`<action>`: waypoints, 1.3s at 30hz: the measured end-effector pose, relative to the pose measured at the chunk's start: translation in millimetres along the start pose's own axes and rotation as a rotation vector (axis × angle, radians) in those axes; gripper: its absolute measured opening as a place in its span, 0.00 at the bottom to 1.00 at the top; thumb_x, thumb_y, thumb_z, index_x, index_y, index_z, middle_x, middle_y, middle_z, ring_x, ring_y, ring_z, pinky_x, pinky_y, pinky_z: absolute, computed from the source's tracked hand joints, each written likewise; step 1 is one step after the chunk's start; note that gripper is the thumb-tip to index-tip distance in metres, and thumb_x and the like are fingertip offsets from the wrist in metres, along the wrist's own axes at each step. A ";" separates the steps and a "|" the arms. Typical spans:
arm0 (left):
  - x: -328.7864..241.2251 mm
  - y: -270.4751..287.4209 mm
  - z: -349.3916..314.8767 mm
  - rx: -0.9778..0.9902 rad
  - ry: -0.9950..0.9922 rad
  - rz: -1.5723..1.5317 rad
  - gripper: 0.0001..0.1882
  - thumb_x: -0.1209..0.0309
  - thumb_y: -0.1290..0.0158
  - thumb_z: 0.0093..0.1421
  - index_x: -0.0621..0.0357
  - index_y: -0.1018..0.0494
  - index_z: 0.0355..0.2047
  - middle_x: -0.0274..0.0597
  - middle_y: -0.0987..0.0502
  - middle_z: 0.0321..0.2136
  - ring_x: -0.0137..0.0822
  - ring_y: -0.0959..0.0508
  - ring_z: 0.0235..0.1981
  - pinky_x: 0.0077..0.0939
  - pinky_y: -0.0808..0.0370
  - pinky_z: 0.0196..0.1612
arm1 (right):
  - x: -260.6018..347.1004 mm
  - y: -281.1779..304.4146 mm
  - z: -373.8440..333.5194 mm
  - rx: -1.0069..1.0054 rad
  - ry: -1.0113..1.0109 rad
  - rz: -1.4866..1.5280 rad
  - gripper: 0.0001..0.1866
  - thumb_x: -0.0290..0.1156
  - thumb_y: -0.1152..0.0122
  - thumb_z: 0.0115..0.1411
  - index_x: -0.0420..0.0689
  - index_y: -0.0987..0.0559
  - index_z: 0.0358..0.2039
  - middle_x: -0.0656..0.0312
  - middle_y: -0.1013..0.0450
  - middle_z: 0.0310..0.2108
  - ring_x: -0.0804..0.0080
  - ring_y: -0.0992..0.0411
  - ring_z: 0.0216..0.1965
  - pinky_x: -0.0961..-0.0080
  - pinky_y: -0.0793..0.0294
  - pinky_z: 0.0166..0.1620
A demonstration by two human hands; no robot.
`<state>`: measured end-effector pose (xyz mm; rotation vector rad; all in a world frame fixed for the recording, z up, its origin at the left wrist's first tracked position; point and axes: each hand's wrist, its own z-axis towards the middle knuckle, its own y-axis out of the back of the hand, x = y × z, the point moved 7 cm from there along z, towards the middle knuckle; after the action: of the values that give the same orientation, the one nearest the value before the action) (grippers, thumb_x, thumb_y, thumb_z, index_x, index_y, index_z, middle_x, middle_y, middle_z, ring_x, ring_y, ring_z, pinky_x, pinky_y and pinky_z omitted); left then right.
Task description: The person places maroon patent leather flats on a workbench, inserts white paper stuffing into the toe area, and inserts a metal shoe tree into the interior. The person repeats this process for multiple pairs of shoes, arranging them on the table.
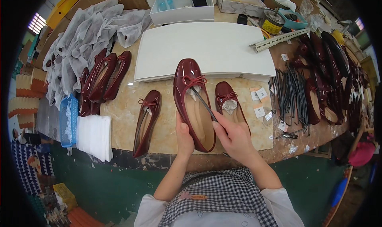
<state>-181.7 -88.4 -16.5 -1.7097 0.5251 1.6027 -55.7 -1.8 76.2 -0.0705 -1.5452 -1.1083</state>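
Observation:
A glossy burgundy ballet flat (pixel 197 121) with a small bow is raised over the table, toe pointing away. My left hand (pixel 184 137) grips it by the left side near the heel. Between the thumb and fingers of my right hand (pixel 235 138) is a thin dark shoe stick (pixel 206 105); it slants into the shoe, its far end by the pale stuffing at the toe. Two matching flats lie on the table, one to the left (pixel 149 103) and another to the right (pixel 225 90), partly hidden by my right hand.
Several burgundy flats (pixel 117 77) lean together at left, near white wrapping tissue (pixel 83 40), a blue basket (pixel 63 121) and folded white sheets (pixel 94 137). A white stack (pixel 203 47) lies ahead. Rightward are a bundle of dark sticks (pixel 292 97), small tags (pixel 261 94) and piled shoes (pixel 338 83).

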 end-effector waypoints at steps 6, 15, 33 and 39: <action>42.6 2.6 -26.0 -0.143 0.044 -0.006 0.36 0.43 0.77 0.68 0.54 0.51 0.67 0.43 0.44 0.65 0.39 0.44 0.64 0.33 0.48 0.66 | 15.5 -5.6 4.6 -0.305 0.229 -0.160 0.19 0.30 0.44 0.60 0.38 0.25 0.50 0.59 0.32 0.13 0.63 0.33 0.13 0.67 0.34 0.20; -8.6 38.0 -8.1 -0.064 0.274 0.363 0.26 0.63 0.52 0.64 0.66 0.37 0.58 0.50 0.30 0.53 0.39 0.29 0.52 0.31 0.34 0.56 | -111.0 78.7 -24.2 -0.292 -0.234 -0.070 0.10 0.30 0.44 0.60 0.45 0.21 0.42 0.54 0.24 0.25 0.66 0.26 0.23 0.74 0.27 0.30; 73.8 -62.2 -52.6 0.374 0.909 -0.381 0.34 0.52 0.60 0.61 0.70 0.39 0.58 0.56 0.27 0.49 0.46 0.23 0.47 0.40 0.24 0.49 | -99.9 150.3 -43.1 -0.305 -0.202 0.490 0.11 0.29 0.46 0.63 0.35 0.22 0.40 0.57 0.21 0.34 0.75 0.23 0.33 0.76 0.26 0.36; 38.0 -33.9 -21.6 0.108 0.631 -0.374 0.34 0.48 0.63 0.66 0.63 0.42 0.61 0.50 0.31 0.55 0.42 0.28 0.53 0.37 0.30 0.56 | -123.2 90.5 -52.7 -0.433 -0.095 -0.322 0.06 0.26 0.43 0.61 0.38 0.23 0.36 0.54 0.27 0.23 0.74 0.26 0.23 0.77 0.30 0.26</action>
<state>-137.2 -75.2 -46.7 -2.0743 0.5329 0.7475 76.6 75.8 25.1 -0.1741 -1.4046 -1.7063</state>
